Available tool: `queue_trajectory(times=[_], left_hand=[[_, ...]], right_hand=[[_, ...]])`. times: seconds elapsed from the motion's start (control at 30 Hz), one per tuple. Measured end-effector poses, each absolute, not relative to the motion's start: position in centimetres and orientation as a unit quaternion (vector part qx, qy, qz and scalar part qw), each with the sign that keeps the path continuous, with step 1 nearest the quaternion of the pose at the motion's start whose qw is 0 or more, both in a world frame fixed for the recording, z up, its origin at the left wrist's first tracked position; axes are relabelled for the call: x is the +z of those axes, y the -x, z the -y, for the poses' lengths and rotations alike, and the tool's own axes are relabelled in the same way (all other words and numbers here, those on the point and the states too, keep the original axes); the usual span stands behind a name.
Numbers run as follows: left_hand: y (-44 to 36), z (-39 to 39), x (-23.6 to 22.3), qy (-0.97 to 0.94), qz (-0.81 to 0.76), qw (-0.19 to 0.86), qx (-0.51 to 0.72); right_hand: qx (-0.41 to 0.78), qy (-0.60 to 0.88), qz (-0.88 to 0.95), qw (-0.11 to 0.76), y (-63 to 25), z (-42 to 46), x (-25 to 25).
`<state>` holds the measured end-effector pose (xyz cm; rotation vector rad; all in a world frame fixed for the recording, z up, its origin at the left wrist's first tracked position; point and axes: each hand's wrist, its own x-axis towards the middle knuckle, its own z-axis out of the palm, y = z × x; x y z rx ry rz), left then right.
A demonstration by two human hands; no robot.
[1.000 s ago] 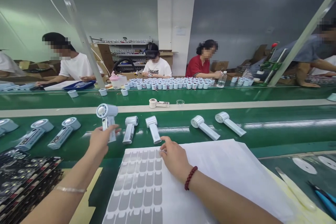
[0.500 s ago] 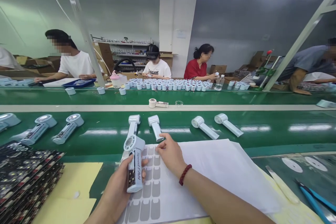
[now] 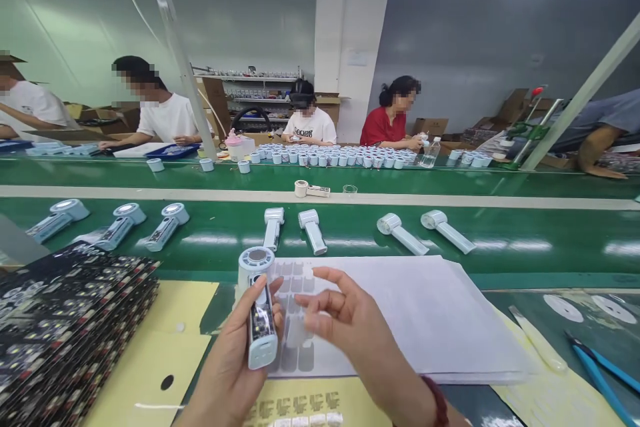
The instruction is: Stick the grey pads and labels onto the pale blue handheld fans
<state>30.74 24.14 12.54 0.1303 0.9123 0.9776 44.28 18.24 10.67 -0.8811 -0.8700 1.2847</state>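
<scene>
My left hand (image 3: 227, 363) is wrapped round the handle of a small pale-blue handheld fan (image 3: 258, 300), held upright over the near edge of the bench. My right hand (image 3: 345, 327) hovers just right of the fan, thumb and forefinger pinched on a small translucent sticker (image 3: 309, 275). Under both hands lies a white sticker sheet (image 3: 400, 313) with rows of grey rounded labels.
Several more fans (image 3: 313, 230) lie on the green conveyor belt (image 3: 525, 240). A stack of dark printed cards (image 3: 65, 320) sits at left, a yellow sheet (image 3: 160, 347) beside it. Blue tweezers (image 3: 600, 373) lie at right. Several people work across the far belt behind rows of small white parts (image 3: 330, 159).
My left hand took a fan off the belt and brought it close over the sticker sheet. My right hand lifted off the sheet with a sticker pinched in its fingertips.
</scene>
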Motion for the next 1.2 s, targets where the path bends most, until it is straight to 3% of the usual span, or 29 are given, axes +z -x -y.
queue_trajectory(times=[0.23,0.97,1.07,1.2], left_hand=[[-31.3,-21.0,12.5,0.064,-0.408,0.805,0.426],[-30.9,-19.2,12.3,0.058,-0.385,0.794,0.467],[-31.0,-18.8,12.6,0.075,-0.380,0.794,0.469],[-31.3,-18.0,13.7,0.106,-0.402,0.783,0.463]], right_hand=[[0.542,0.403,0.347,0.651,-40.3,-14.3,9.7],[0.533,0.446,0.372,0.615,-39.6,-12.9,11.0],[0.481,0.476,0.414,0.608,-39.3,-12.4,10.9],[0.294,0.527,0.509,0.614,-39.3,-11.9,10.3]])
